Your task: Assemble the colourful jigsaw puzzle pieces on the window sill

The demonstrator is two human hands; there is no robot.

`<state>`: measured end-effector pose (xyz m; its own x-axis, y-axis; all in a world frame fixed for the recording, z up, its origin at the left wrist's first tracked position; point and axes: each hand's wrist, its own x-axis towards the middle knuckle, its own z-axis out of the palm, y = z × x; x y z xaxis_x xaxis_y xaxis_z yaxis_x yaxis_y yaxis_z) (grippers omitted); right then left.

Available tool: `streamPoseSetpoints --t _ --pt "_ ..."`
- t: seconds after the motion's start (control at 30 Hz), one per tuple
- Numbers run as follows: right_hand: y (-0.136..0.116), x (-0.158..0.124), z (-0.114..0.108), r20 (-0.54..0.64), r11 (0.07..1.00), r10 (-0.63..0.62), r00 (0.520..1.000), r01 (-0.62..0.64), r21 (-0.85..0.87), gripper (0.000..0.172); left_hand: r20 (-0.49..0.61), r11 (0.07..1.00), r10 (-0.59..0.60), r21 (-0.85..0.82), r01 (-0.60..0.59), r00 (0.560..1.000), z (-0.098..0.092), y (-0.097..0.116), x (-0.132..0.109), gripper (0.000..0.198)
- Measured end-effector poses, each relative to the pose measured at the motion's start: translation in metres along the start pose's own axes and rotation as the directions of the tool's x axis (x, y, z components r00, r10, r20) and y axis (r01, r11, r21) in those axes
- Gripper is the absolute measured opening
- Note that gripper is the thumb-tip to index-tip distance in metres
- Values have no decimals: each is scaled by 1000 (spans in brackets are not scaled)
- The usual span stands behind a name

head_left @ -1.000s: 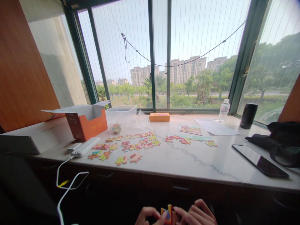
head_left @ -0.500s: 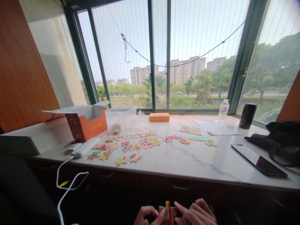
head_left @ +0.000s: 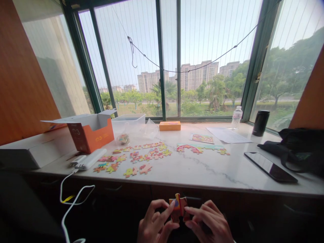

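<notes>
Both hands hold a small group of jigsaw puzzle pieces [head_left: 178,206] in front of the table's edge, low in the view. My left hand [head_left: 157,221] pinches the yellow and blue side, its index finger lying over the front. On the other side, my right hand [head_left: 209,219] grips the brownish part between index finger and thumb. Whether the held pieces are fully locked together I cannot tell. On the table lie several loose puzzle pieces [head_left: 145,168] at centre left. A partly joined puzzle strip [head_left: 188,147] with a red barn rests to their right.
An orange box [head_left: 87,135], a clear plastic bin [head_left: 129,122] and a white power strip [head_left: 91,159] stand at left. Further back are a small orange box [head_left: 169,126] and a picture card [head_left: 201,138]. Phone [head_left: 269,166], bottle [head_left: 236,118] and black tumbler [head_left: 261,123] are at right.
Both hands have risen with the puzzle pieces and now show more fully. The camera view has shifted slightly, while the things on the table stay in place.
</notes>
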<state>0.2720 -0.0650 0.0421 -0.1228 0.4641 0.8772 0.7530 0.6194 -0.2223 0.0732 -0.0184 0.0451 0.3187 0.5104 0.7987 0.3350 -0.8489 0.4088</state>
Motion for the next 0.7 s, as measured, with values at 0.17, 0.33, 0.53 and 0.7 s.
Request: streamPoseSetpoints --t 0.17,0.33,0.53,0.7 --pt "-3 33 -31 97 979 204 974 -205 2 20 91 991 -110 -66 116 990 -4 12 36 35" --pt "0 40 -45 123 972 234 965 -234 -9 21 199 973 -102 -184 139 975 -8 10 46 38" --pt "-1 38 -50 133 975 218 967 -222 14 20 170 970 -93 -208 128 981 -10 9 44 33" --pt "-4 36 -45 138 976 214 967 -217 9 20 162 986 -91 -125 112 983 -11 8 39 36"
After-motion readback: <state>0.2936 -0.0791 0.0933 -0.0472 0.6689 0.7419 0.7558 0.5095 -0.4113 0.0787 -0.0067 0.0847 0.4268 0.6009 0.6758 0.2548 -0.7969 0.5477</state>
